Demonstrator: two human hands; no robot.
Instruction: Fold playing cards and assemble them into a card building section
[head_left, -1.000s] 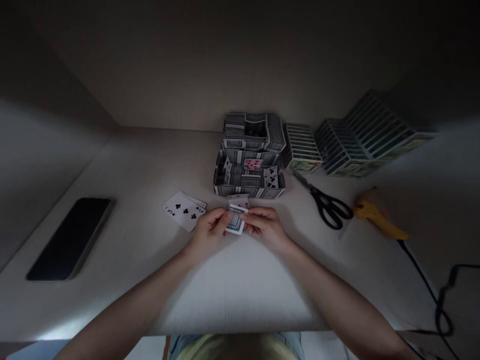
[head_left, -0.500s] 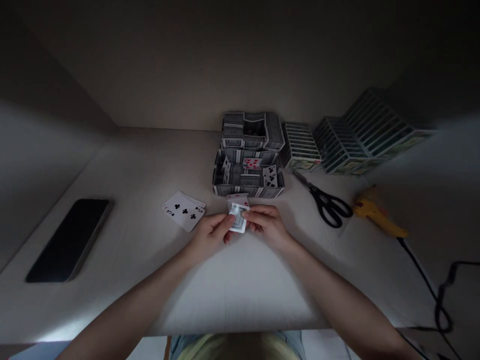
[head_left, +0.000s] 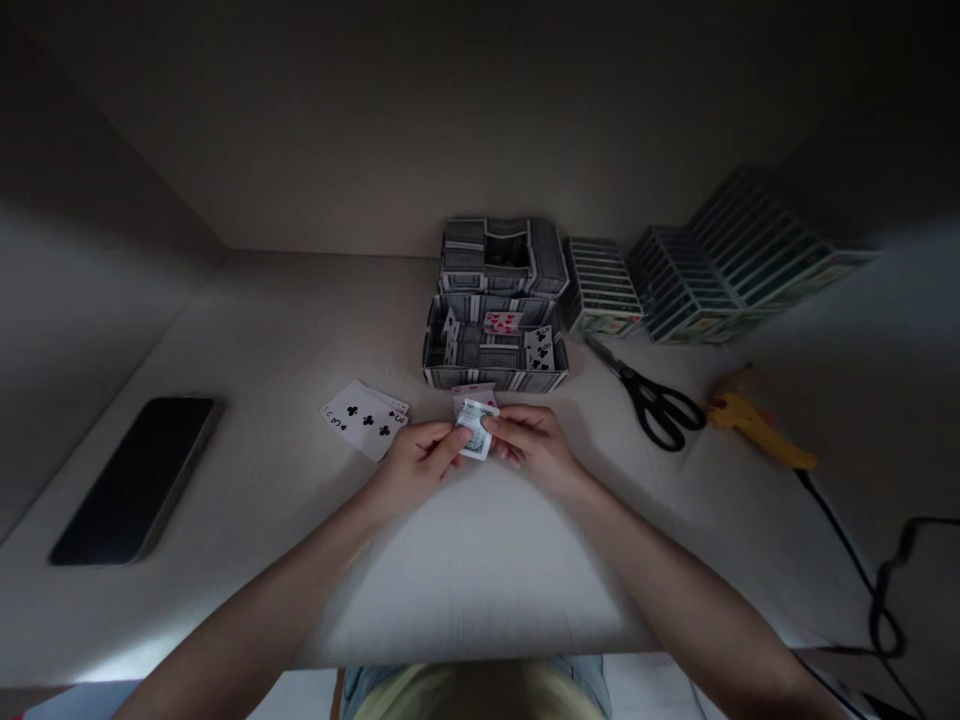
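Note:
Between my two hands is a playing card (head_left: 475, 441), its patterned back facing up. My left hand (head_left: 421, 458) pinches its left side, thumb on top. On the opposite side my right hand (head_left: 534, 440) grips it with thumb and fingers. Just beyond it a red-suited card (head_left: 474, 392) shows partly, at the front of an open box made of cards (head_left: 495, 381); whether it is joined to the held card I cannot tell. Inside the box, faces of red and black cards are visible. A few loose cards (head_left: 366, 422), a three of clubs on top, lie left of my left hand.
A second card-built box (head_left: 465, 262) with an opening stands behind. Slatted card structures (head_left: 602, 285) continue rightward, one larger (head_left: 772, 240). Black-handled scissors (head_left: 654, 400) and a yellow glue gun (head_left: 757, 428) with a black cord lie on the right. A phone (head_left: 135, 482) rests far left.
Both hands still hold the card, which has tilted slightly and shifted a little upward in view. The surrounding things have hardly moved.

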